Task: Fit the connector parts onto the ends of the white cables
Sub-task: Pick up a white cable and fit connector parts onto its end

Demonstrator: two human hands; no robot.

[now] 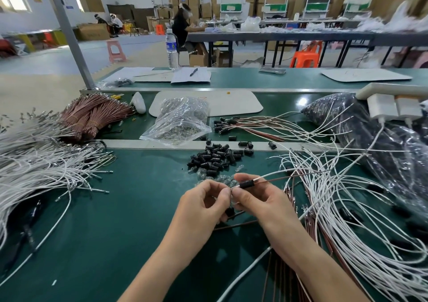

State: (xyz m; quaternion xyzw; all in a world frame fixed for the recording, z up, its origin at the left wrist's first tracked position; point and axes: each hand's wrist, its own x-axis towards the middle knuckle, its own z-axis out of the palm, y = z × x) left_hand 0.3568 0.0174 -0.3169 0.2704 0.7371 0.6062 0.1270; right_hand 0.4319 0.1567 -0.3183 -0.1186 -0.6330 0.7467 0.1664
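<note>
My right hand [257, 199] pinches a white cable [273, 174] paired with a brown wire; a black connector sleeve [247, 184] sits on them just past my fingertips. My left hand [203, 205] meets it fingertip to fingertip and pinches a small clear part at the cable's end, mostly hidden by my fingers. A second black sleeve [230, 211] shows below my hands. Loose black connector parts [215, 157] lie in a pile beyond my hands, with small clear parts [203, 174] in front of them.
Bundles of white cables lie at the left [41, 169] and right [342, 204] on the green bench [115, 232]. A clear bag of parts [180, 118], brown wire bundles [92, 114], a black bag [375, 139] and finished cables [254, 125] lie behind.
</note>
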